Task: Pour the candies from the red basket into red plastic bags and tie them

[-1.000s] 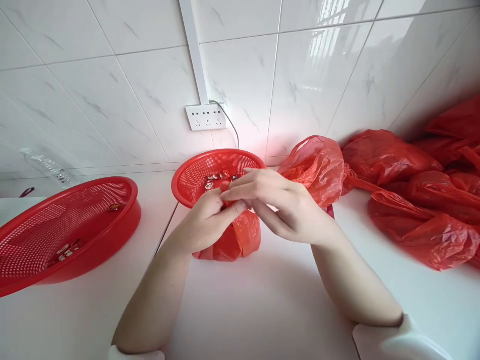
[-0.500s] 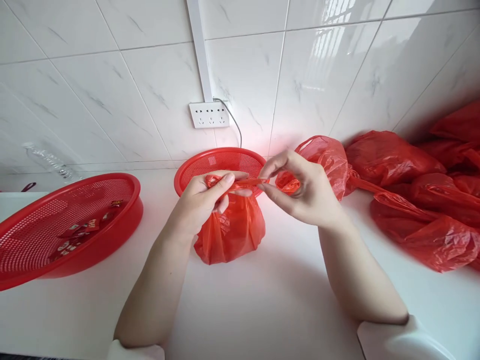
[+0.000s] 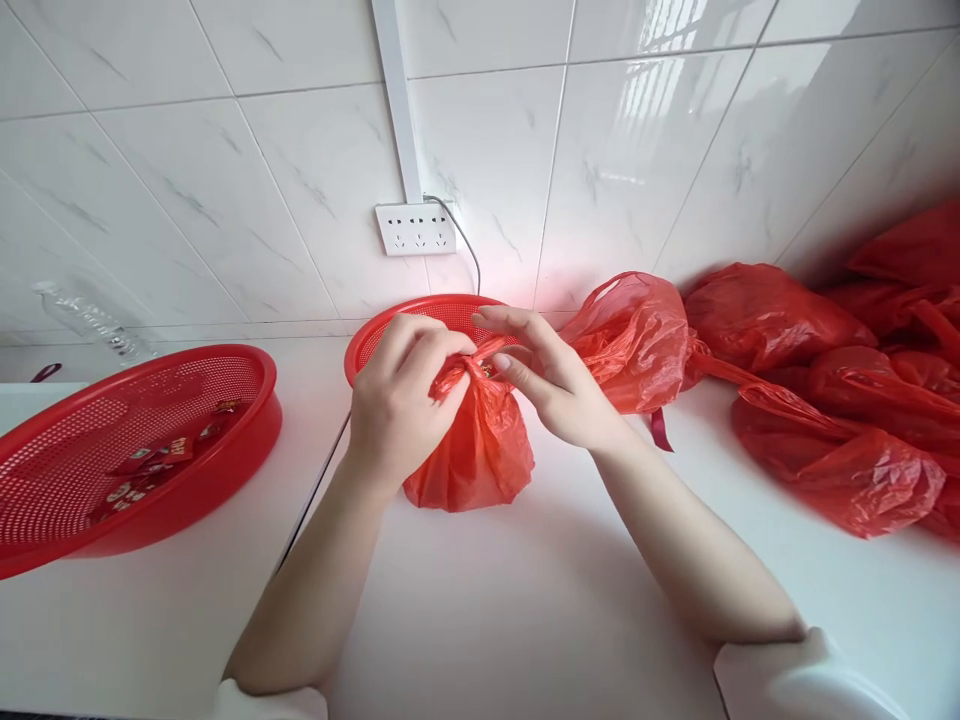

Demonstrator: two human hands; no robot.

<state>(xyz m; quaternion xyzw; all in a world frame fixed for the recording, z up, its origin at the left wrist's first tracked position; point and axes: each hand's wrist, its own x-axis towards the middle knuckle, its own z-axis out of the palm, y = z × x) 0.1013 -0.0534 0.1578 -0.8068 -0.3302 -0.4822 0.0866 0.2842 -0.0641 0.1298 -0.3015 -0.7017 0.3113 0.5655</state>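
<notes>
A red plastic bag sits on the white tabletop in front of me, its top gathered and twisted. My left hand is closed around the gathered top, with a short red end of plastic sticking out past its fingers. Close by on the right is my right hand, thumb and fingers apart around that loose end, with no clear grip on it. Behind both hands stands a red perforated basket, partly hidden by them and the bag.
On the left a larger red basket holds several small red packets. A clear plastic bottle lies behind it. Several filled red bags are heaped on the right. A wall socket with a cable is at the back.
My right hand has let go of the stretched plastic strip and its fingers have spread. My left hand has turned over and closed on the bag's top, which is now bunched lower.
</notes>
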